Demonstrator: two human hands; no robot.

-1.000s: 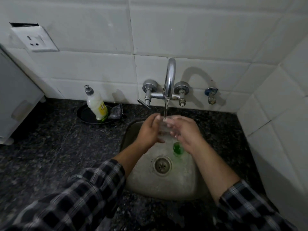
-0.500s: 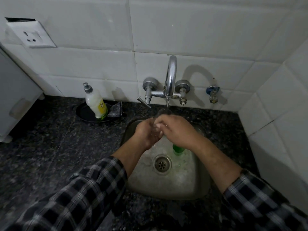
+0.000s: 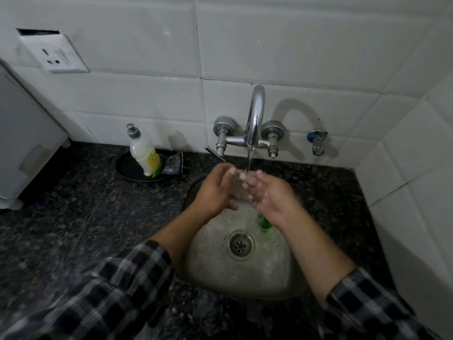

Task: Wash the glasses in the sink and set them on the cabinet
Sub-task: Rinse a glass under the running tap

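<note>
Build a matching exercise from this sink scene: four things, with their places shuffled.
1. clear glass
2. dish soap bottle
3. drain
4. wall socket

A. on the tiled wall
B. between left hand and right hand, under the tap
C. in the sink floor
D. in a black dish on the counter

Pairs: 1-B, 2-D, 3-C, 4-A

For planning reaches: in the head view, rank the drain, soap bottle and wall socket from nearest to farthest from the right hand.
1. Drain: just below the right hand, in the sink.
2. Soap bottle: off to the left, on the counter.
3. Wall socket: farthest, high up at far left.
</note>
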